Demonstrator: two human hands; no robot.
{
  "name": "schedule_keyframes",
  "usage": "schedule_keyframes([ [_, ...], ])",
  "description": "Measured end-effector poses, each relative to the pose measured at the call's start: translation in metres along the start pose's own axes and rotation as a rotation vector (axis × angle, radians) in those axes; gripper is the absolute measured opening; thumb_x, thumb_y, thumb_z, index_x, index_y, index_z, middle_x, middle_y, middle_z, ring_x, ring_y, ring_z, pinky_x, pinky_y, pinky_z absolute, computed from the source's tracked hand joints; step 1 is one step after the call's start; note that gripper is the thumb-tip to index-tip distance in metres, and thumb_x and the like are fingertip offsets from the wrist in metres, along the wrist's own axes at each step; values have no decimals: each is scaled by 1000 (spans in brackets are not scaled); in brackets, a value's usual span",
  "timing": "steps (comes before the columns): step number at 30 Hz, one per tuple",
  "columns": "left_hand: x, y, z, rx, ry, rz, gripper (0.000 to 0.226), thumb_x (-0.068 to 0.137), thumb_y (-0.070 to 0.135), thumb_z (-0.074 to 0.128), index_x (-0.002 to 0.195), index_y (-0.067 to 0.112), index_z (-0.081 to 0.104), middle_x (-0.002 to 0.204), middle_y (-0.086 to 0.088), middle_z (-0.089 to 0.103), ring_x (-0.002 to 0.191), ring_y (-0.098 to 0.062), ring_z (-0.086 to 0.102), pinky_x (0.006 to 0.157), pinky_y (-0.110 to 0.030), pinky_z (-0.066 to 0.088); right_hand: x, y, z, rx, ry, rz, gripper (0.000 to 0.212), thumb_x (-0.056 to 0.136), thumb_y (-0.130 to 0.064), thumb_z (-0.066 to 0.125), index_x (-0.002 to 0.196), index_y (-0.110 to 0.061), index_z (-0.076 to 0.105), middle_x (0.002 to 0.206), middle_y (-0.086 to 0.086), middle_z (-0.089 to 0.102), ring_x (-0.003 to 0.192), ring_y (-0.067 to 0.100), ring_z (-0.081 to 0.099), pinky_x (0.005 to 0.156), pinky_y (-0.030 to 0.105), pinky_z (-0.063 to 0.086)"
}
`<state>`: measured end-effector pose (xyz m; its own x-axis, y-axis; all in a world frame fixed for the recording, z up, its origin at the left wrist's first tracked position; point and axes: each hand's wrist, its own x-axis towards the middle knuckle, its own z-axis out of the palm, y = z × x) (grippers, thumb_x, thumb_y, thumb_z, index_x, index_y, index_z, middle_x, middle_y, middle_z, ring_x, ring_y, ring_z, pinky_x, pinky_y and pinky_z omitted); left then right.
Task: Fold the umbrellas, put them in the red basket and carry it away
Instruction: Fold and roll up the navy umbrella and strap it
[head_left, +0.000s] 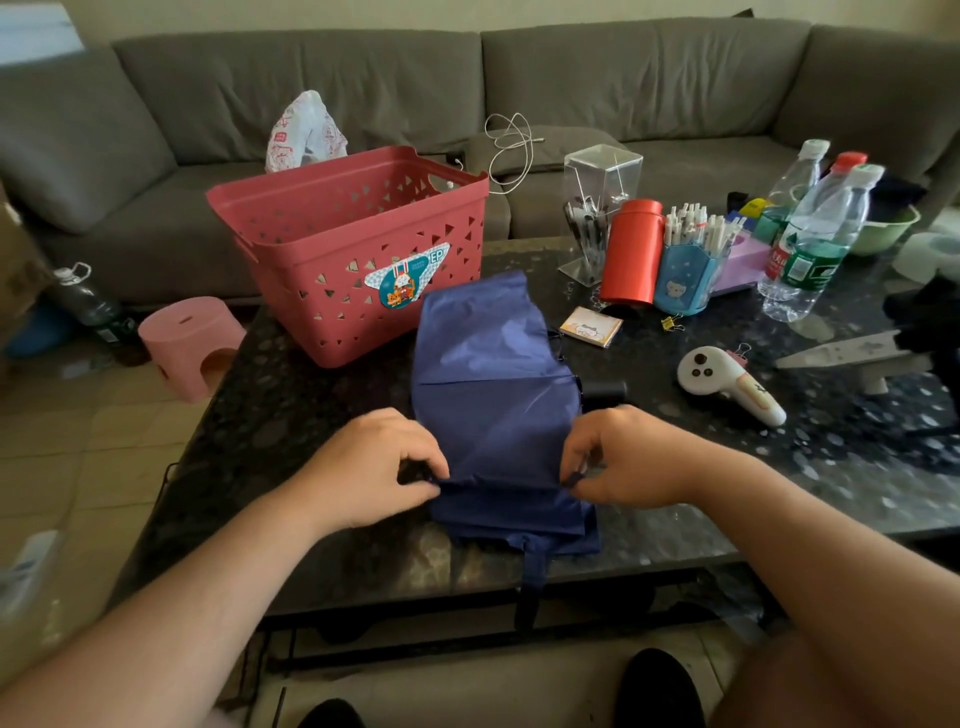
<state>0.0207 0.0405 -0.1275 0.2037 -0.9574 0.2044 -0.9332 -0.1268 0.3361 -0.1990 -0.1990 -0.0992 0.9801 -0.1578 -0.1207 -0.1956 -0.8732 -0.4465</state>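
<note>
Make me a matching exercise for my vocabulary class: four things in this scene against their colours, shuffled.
Things:
1. umbrella
2. basket
3. stool
4. sofa

Colours:
A. grey
B. red
C. blue
D. pink

Pairs: 1-C, 2-B, 3-D, 4-A
</note>
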Motion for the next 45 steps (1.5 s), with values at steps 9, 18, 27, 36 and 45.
schedule_keyframes([
  [9, -5, 0, 17, 148, -100, -36, 24, 81, 49, 65, 103, 49, 76, 99, 32, 71, 98, 0, 59, 93, -36, 49, 8, 8, 22, -146, -151, 21, 25, 80, -23, 66, 97, -35, 80, 92, -19, 62, 87, 1, 56, 83, 21, 49],
  [18, 25, 26, 29, 351, -52, -183, 38, 103, 59, 45, 136, 49, 62, 112, 14, 74, 113, -19, 59, 94, -38, 41, 43, -19, 52, -292, 335, -60, 58, 96, -50, 48, 147, -24, 54, 152, 0, 47, 139, 31, 43, 106, 51, 48],
  [27, 20, 5, 53, 138, -195, -60, 62, 90, 69, 37, 143, 45, 57, 147, 10, 48, 134, -19, 43, 116, -40, 39, 36, 6, 71, -471, -92, 94, 76, 94, -80, 5, 162, -48, -7, 168, -17, -29, 153, 20, -34, 124, 64, -8],
  [36, 18, -27, 23, -41, -323, -214, 18, 84, 59, 79, 87, 43, 71, 107, 19, 51, 105, 1, 48, 90, -20, 36, 29, 17, 48, -551, -23, 23, 79, 88, -82, 3, 156, -52, 29, 173, -14, 8, 161, 25, 0, 121, 71, 9],
  [45, 56, -36, -6, -265, -2, -466, 17, 95, 44, 74, 82, 34, 79, 81, 17, 75, 77, 0, 66, 78, -28, 53, 58, 34, -1, -38, 508, 100, 16, 91, -26, 67, 101, -25, 80, 99, -6, 73, 87, 15, 65, 83, 25, 46],
])
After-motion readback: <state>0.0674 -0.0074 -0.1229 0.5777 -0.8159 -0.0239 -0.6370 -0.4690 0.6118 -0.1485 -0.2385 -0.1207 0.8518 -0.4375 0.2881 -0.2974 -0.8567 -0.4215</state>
